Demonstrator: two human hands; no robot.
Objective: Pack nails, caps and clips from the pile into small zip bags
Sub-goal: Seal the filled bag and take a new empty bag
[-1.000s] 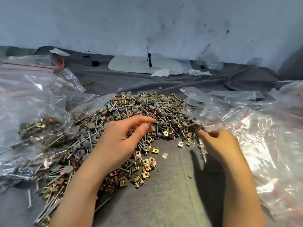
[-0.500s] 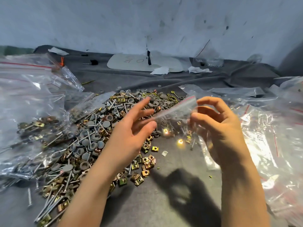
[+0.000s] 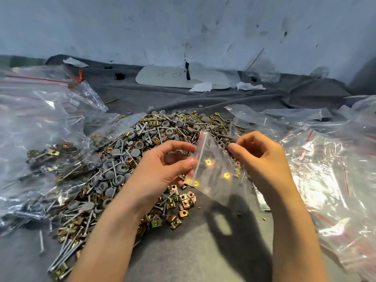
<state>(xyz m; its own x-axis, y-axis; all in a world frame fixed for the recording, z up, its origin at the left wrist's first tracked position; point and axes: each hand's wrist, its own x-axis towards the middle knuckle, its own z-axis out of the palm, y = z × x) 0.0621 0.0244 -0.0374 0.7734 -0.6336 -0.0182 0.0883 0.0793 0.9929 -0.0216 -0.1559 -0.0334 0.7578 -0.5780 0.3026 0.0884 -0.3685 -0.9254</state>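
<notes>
So, nearest me is the grey cloth (image 3: 183,251). Above it, my left hand (image 3: 162,169) pinches the red zip edge of a small zip bag (image 3: 213,171), and my right hand (image 3: 262,159) pinches the opposite side. The bag's held up over the pile (image 3: 142,143), zip edge near-upright, mouth facing left, body trailing down-right. Big plastic bags (image 3: 40,119) sit on both sides.

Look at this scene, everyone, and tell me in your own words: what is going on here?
A person holds a small zip bag up between both hands, above a pile of nails, grey caps and brass clips on a grey cloth. The left hand pinches its red-striped edge; the right hand pinches the opposite side. Filled bags lie to the left, empty-looking bags to the right.
</notes>
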